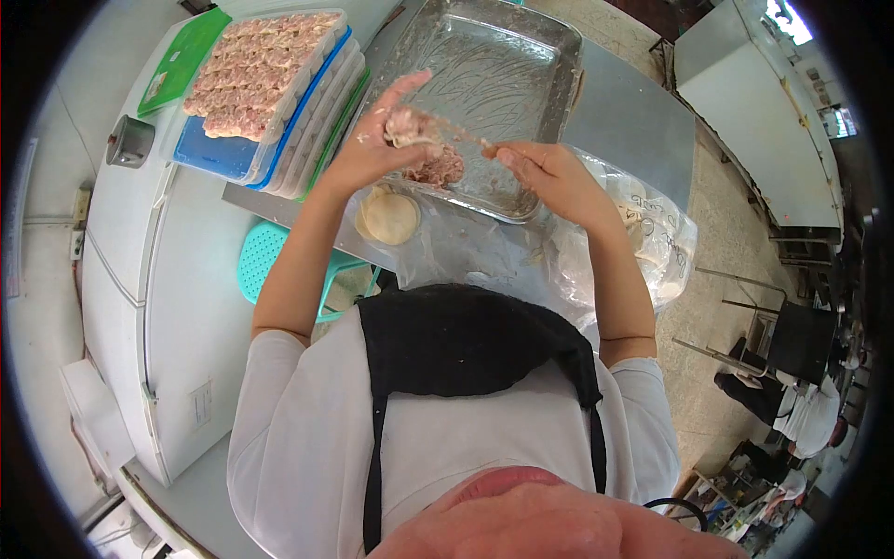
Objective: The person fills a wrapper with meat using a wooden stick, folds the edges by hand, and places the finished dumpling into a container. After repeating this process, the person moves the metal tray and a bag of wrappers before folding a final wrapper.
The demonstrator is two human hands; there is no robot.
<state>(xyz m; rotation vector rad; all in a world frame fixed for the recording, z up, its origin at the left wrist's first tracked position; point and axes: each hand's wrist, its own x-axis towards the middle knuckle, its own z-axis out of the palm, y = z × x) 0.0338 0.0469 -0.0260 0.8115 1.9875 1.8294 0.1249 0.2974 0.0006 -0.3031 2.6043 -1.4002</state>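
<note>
My left hand [366,149] is cupped around a dumpling [408,129], a pale wrapper with minced meat in it, above the near left corner of a metal tray [557,70]. My right hand [557,182] grips a thin spreading stick [463,138], smeared with meat, whose far end reaches the dumpling. Below them in the tray lies a clump of minced meat [440,170]; the rest of the tray floor shows streaks of filling. Round dough wrappers [388,217] are stacked on plastic just in front of the tray, near my left wrist.
At the left stand stacked plastic containers [312,116], the top one full of dumplings [261,70]. A green lid [182,65] and metal pot [130,142] are beside them. Right of the tray lies a plastic bag [643,233] of pale pieces. A turquoise stool [264,256] is below.
</note>
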